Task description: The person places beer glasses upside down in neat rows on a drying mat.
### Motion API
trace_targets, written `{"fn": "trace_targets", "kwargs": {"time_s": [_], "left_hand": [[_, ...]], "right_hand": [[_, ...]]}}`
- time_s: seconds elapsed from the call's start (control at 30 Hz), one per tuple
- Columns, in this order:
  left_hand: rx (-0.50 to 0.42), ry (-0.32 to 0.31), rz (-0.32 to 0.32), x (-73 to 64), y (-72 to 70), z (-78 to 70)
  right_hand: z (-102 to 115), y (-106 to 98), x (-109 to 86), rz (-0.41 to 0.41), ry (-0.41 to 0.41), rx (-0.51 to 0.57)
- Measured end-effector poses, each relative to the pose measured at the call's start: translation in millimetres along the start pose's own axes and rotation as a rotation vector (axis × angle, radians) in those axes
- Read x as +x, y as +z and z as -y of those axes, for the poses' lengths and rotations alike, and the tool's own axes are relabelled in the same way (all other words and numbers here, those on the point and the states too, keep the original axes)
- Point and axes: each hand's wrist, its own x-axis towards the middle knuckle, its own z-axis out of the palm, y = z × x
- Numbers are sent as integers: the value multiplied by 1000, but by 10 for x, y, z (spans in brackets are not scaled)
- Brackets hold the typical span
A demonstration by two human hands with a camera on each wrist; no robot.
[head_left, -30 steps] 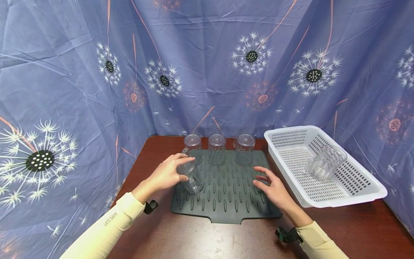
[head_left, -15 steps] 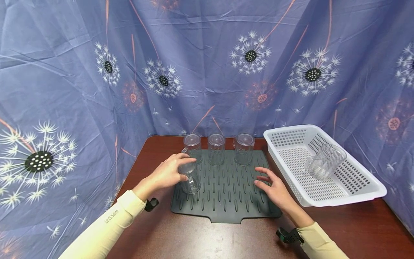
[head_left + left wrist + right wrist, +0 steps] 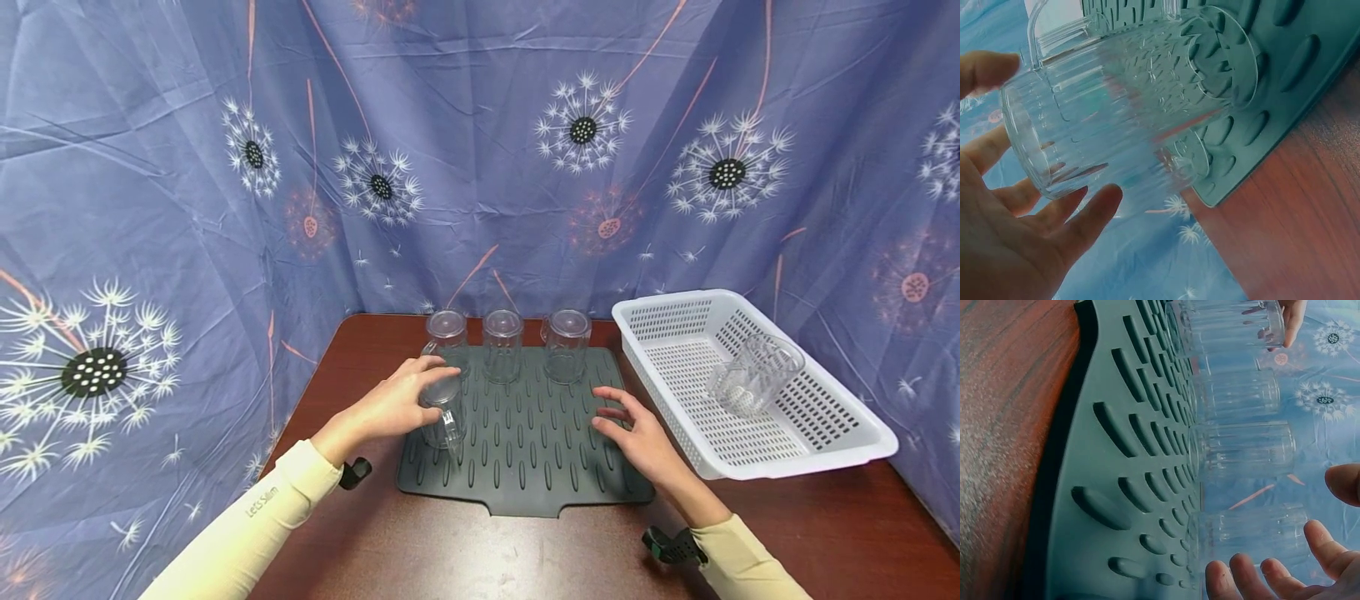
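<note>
A clear glass mug (image 3: 442, 429) stands upside down on the dark ridged drying mat (image 3: 525, 450), handle toward the front. My left hand (image 3: 397, 400) is spread around its raised base. The left wrist view shows the thumb and loosely extended fingers (image 3: 1094, 215) beside the glass (image 3: 1129, 94), not closed tightly round it. Behind stand three more upturned glass mugs: the left one (image 3: 447, 333), the middle one (image 3: 502, 346) and the right one (image 3: 566, 346). My right hand (image 3: 633, 433) hovers over the mat's right side, fingers apart, holding nothing.
A white perforated plastic basket (image 3: 675, 417) stands on the right, with a clear glass mug (image 3: 750, 379) lying tilted inside. The mat lies on a reddish-brown wooden table (image 3: 420, 542). A blue dandelion-print cloth (image 3: 480, 167) hangs close behind.
The front-left mug has turned slightly, its handle and lower part shifting a little left, and then stays put. My left hand has drifted slightly right. The right hand has barely moved.
</note>
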Motion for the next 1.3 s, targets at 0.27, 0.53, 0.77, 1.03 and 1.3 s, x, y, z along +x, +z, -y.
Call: {"fn": "trace_targets", "kwargs": {"time_s": [0.27, 0.53, 0.77, 1.03, 1.3], "left_hand": [[51, 29, -56, 6, 59, -57], [110, 106, -160, 31, 121, -100], [102, 156, -207, 42, 186, -227], [35, 196, -192, 75, 288, -441], [13, 240, -168, 80, 414, -596]], "right_hand": [[49, -81, -5, 7, -19, 25], [45, -113, 10, 2, -15, 26], [56, -142, 26, -17, -30, 26], [85, -193, 24, 0, -62, 13], [140, -242, 15, 17, -123, -46]]}}
